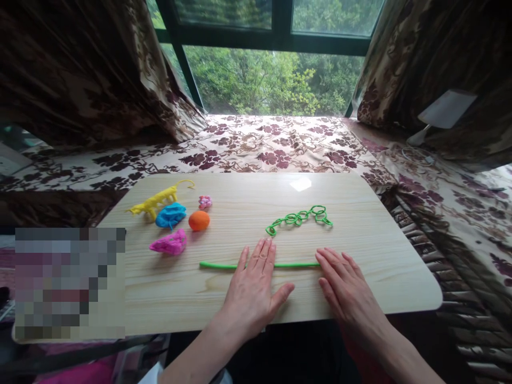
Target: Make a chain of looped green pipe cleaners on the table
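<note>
In the head view, we observe the left hand (256, 290) flat, fingers slightly parted, across the middle of the green strand (298, 264). We note the right hand (346, 280), fingers loosely together, over its right end. The green chain (298, 218) lies beyond both.

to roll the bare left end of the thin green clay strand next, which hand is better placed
Left, I'd judge: the left hand lies across the strand, nearer that bare end. The right hand is at the opposite end and would likely have to reach past the left.
</note>
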{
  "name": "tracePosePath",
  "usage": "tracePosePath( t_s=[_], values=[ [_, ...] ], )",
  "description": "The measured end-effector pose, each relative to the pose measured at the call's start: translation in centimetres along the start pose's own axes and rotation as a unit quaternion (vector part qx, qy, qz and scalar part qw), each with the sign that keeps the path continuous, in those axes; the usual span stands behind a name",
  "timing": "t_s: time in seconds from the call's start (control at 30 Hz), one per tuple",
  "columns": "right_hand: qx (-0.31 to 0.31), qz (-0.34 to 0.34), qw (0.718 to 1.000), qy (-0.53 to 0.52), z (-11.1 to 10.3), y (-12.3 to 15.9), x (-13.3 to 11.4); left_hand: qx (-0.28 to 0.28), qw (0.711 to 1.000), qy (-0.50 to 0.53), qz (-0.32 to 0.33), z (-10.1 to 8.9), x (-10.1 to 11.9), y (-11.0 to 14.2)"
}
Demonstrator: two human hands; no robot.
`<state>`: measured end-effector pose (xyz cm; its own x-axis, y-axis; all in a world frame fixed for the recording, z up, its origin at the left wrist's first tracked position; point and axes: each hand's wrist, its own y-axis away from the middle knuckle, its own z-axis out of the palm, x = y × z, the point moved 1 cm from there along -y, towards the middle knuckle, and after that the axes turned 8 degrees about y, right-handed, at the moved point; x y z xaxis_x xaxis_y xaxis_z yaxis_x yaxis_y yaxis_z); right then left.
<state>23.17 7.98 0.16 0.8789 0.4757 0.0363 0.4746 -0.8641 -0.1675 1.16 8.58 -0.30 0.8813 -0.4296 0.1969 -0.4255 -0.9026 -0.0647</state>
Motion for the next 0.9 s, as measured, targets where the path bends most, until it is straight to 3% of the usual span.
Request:
tracePosePath(
  t_s=[0.17,0.4,0.6,0.73,0.9],
  values=[
    [-0.05,-0.09,0.994,0.028,0.5,0.4,-1.6,-0.021,0.997,-0.004,0.073,0.2,0.5,3.3],
    [-0.07,-0.039,0.996,0.05,1.1,-2.0,-0.7,0.013,1.0,-0.002,0.008,-0.1,-0.2,0.6],
    [-0.074,-0.093,0.992,0.044,0.7,0.9,-1.2,-0.02,0.998,-0.014,0.059,0.3,0.2,3.7],
    [-0.078,-0.044,0.995,0.039,0.6,-0.9,0.2,-0.007,1.0,-0.011,0.019,-0.3,-0.2,1.7],
    [-0.063,-0.004,0.998,0.026,-1.1,-3.5,1.2,0.014,1.0,-0.02,0.007,-1.6,-1.9,0.0]
  ],
)
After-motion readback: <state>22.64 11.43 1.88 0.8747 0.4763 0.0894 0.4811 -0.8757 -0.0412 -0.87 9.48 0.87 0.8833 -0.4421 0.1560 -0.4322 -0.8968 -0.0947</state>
